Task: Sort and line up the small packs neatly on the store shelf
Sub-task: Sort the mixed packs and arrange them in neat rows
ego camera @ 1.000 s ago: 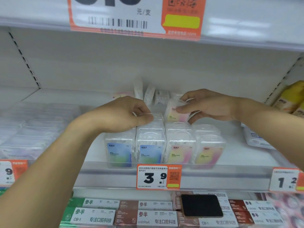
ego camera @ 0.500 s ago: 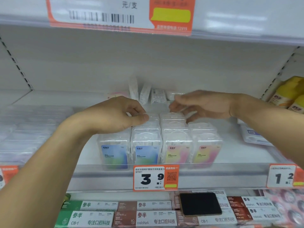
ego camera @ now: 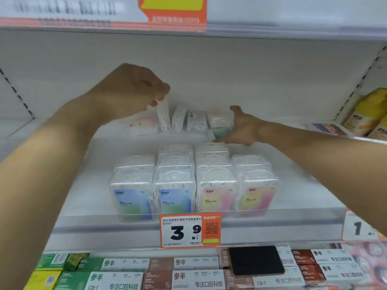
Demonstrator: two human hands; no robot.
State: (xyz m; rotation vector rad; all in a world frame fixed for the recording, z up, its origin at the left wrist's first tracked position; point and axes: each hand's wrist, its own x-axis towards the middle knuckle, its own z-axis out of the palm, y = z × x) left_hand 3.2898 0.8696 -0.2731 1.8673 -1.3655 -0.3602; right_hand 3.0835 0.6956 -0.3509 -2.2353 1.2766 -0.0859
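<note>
Small clear plastic packs stand in four rows at the front of the white shelf [ego camera: 293,197]: blue-labelled packs [ego camera: 134,197] on the left, pink-yellow packs [ego camera: 217,197] on the right. Several loose packs [ego camera: 196,122] lie jumbled at the back. My left hand [ego camera: 129,93] is raised over the back left and pinches the top of an upright clear pack [ego camera: 164,118]. My right hand [ego camera: 240,128] reaches to the back right, thumb up and fingers spread around a stack of two loose packs [ego camera: 219,124].
An orange price tag reading 3.9 [ego camera: 189,230] hangs on the shelf's front rail. Toothpaste boxes [ego camera: 188,277] fill the shelf below, with a black phone [ego camera: 255,260] lying on them. Yellow bottles [ego camera: 370,114] stand at the right. The upper shelf's edge [ego camera: 293,24] hangs overhead.
Both hands left the front rows and moved deeper to the back. My left hand rose and took hold of an upright pack. My right hand let go of the pink-yellow pack and reached the back-right packs.
</note>
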